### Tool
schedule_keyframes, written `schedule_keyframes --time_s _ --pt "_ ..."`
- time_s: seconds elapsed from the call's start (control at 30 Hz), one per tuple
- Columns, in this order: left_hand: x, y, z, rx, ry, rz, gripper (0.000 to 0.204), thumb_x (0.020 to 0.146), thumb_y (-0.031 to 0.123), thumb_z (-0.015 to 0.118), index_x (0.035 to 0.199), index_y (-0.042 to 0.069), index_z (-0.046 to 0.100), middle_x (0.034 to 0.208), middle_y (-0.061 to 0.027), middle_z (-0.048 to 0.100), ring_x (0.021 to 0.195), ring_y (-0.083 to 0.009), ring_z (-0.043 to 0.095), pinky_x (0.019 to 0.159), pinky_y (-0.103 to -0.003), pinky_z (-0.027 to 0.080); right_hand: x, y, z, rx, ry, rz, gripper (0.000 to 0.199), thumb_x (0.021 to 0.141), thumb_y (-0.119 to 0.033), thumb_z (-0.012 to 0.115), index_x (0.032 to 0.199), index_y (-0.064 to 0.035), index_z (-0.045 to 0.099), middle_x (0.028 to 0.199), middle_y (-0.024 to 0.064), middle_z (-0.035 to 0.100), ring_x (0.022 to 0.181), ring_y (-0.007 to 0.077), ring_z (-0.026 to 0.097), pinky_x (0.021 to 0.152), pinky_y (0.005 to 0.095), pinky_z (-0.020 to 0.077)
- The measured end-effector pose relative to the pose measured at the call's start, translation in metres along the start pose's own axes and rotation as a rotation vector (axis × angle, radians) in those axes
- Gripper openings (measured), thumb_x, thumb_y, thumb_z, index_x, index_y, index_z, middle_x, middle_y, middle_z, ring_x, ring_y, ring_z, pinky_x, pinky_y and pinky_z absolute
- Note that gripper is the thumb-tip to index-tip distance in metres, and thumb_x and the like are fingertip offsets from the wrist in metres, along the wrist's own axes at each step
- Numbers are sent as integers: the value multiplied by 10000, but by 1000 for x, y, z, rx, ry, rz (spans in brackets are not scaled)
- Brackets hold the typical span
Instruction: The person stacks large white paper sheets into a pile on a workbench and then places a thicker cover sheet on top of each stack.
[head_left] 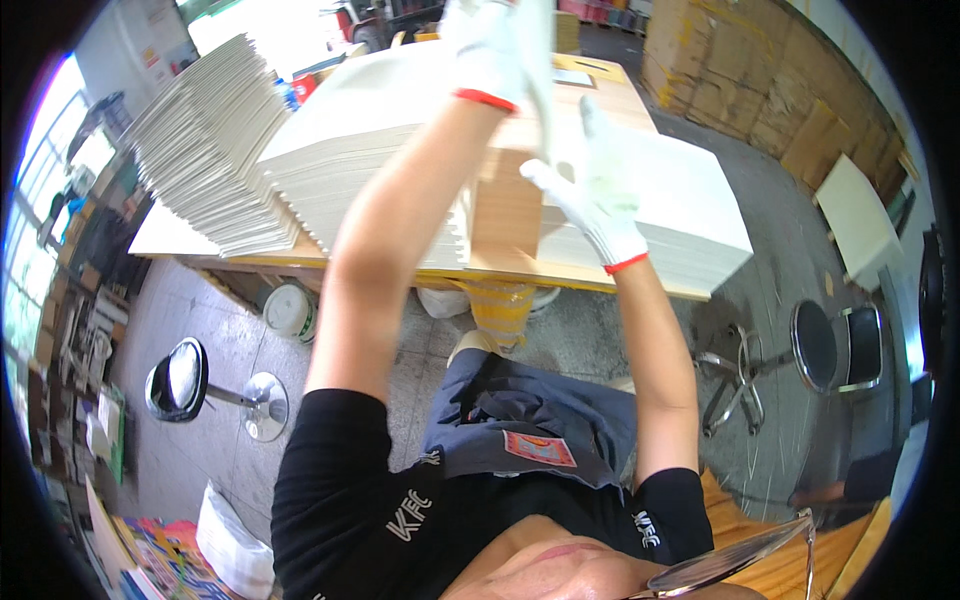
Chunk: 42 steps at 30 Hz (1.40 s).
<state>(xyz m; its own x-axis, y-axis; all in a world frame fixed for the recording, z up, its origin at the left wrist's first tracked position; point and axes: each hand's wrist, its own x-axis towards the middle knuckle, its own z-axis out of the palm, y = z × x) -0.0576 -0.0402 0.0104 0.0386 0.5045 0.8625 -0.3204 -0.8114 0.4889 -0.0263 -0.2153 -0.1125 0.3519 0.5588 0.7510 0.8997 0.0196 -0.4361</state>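
My left hand (485,60), in a white knit glove with a red cuff, reaches to the far side of the table. Its fingertips are blurred and partly cut off by the top edge. Beside it a white sheet (542,70) stands nearly edge-on and bent, apparently held by that hand. My right hand (600,195), gloved the same way, is open with thumb and fingers apart, at the left side of a low stack of white sheets (685,195). A taller stack of white sheets (350,155) lies under and left of my left forearm.
A leaning pile of sheets (215,150) fills the wooden table's (510,215) left end. Below stand a white bucket (290,312) and a round-based stool (265,405). To the right are swivel chairs (815,345) and a pale board (860,222); large cardboard (760,90) stands behind.
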Motion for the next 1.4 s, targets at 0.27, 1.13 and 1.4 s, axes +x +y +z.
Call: schedule_keyframes --time_s 0.27,1.13,1.4 --pt "-44 143 29 -519 -114 128 758 795 381 777 1428 65 508 1332 -207 596 1243 -357 549 1062 -414 435 18 18 -59 768 357 -342 669 989 -222 569 1568 -12 307 1585 149 388 1455 279 381 1212 403 271" --pt "57 -37 -341 986 -766 -300 425 938 403 593 1282 166 669 1141 -135 713 974 -245 664 931 -357 497 181 -6 96 -488 -599 165 645 962 -682 444 1038 -71 638 900 178 694 895 298 653 822 390 488" --pt "52 -18 -357 758 -901 -365 514 749 181 833 1232 96 677 992 -78 668 942 -227 605 866 -336 471 119 -80 46 -269 -549 -302 630 947 -690 480 1462 -331 536 1112 159 722 1022 263 686 907 376 492"
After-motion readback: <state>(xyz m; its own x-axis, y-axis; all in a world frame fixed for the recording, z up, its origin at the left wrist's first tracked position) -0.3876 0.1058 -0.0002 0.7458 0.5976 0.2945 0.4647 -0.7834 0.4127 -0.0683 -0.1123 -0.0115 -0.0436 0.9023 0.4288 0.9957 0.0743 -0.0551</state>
